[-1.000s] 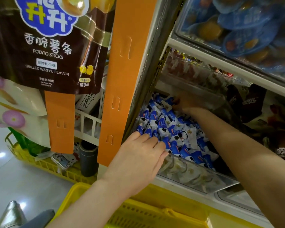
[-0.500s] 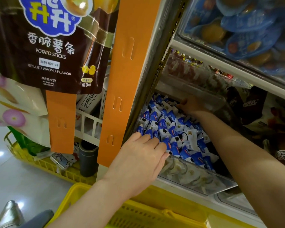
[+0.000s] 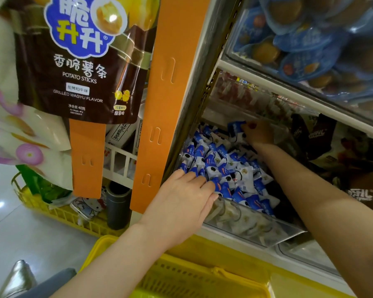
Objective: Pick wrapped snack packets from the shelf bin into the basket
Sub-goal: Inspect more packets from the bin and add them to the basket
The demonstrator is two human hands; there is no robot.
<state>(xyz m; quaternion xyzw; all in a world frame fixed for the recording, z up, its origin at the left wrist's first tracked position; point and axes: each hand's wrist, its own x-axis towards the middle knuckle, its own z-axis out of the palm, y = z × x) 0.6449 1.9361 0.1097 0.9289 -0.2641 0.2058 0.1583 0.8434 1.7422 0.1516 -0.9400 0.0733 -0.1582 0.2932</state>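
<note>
- one blue-and-white packet [image 3: 236, 127] is lifted just above the heap at the far back of the bin, pinched at its edge by the right hand [image 3: 259, 133]
- the rest of the snack packets [image 3: 222, 166] are piled loose in the clear shelf bin [image 3: 245, 225], which tilts down toward the camera
- left hand [image 3: 187, 194] lies over the bin's front-left corner, fingers fairly straight and resting on top of the packets, not holding anything as far as I can see
- yellow basket [image 3: 181, 276] sits right below the bin, under the left forearm; can't see what's inside it from here
- off to the left a tall orange strip [image 3: 170, 82] runs down the shelf edge, with a brown potato sticks bag [image 3: 80, 61] hanging beside it
- a second yellow basket [image 3: 52, 214] sits on the floor further left with some stuff in it
</note>
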